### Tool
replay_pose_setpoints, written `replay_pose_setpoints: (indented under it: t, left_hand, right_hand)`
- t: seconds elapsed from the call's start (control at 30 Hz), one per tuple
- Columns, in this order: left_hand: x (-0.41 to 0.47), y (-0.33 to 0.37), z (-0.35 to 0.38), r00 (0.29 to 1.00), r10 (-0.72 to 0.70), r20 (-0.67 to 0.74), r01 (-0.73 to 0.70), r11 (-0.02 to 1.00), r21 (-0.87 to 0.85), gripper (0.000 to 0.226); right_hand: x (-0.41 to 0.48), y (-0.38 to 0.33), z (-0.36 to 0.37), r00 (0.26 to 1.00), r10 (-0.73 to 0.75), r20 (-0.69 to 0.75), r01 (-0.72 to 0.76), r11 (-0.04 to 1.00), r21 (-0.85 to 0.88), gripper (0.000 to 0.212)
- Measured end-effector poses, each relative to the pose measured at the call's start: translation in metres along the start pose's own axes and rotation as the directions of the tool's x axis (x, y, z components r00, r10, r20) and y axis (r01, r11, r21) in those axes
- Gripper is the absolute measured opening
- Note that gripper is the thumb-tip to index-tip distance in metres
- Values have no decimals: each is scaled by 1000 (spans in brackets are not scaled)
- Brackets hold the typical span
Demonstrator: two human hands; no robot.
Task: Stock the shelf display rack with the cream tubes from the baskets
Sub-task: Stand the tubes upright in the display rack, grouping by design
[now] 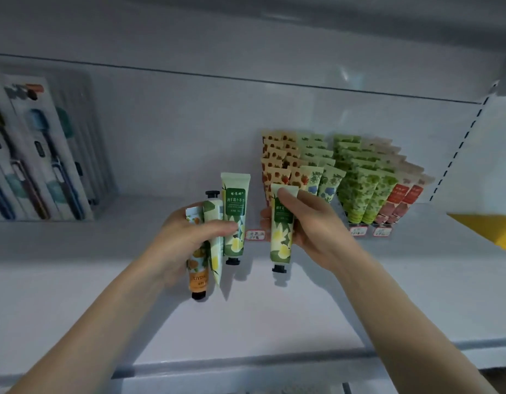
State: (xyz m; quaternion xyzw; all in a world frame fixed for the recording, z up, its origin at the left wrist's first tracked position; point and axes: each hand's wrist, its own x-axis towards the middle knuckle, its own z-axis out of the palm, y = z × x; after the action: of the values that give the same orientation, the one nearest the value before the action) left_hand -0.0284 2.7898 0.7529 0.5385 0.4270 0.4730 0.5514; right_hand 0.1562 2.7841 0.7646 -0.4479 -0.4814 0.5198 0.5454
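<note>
My left hand (186, 237) grips a bunch of three cream tubes above the white shelf: an orange tube (197, 277) with its black cap down, a pale tube (214, 223) with its black cap up, and a green tube with a yellow flower (234, 214), cap down. My right hand (311, 223) pinches another green yellow-flower tube (281, 234), cap down, just left of the display rack (345, 177). The rack holds rows of upright tubes: strawberry-print, blue-flower, green-leaf and red-label ones.
Toothbrush packs (38, 155) stand at the shelf's left. The white shelf board (246, 322) spreads below my hands. Price tags (358, 231) sit at the rack's front. A yellow object (490, 226) juts in at the right edge. The upper shelf overhangs.
</note>
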Motion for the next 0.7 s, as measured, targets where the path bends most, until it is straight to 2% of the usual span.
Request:
replay_pose_setpoints:
  t: [0.3, 0.43, 0.6, 0.7]
  left_hand:
    - [0, 1, -8, 999, 14, -43, -14, 1000, -4, 30]
    - [-2, 4, -17, 996, 52, -78, -54, 998, -35, 27]
    - [-2, 4, -28, 983, 81, -167, -81, 997, 9, 17]
    - [-3, 1, -32, 978, 75, -193, -80, 997, -17, 14]
  right_hand:
    - [10, -7, -4, 997, -60, 52, 67, 988, -141, 13]
    - [13, -11, -14, 989, -138, -46, 124, 968, -220, 13]
    - [12, 3, -24, 991, -84, -107, 50, 958, -281, 8]
    - [10, 9, -26, 989, -103, -108, 67, 951, -301, 7]
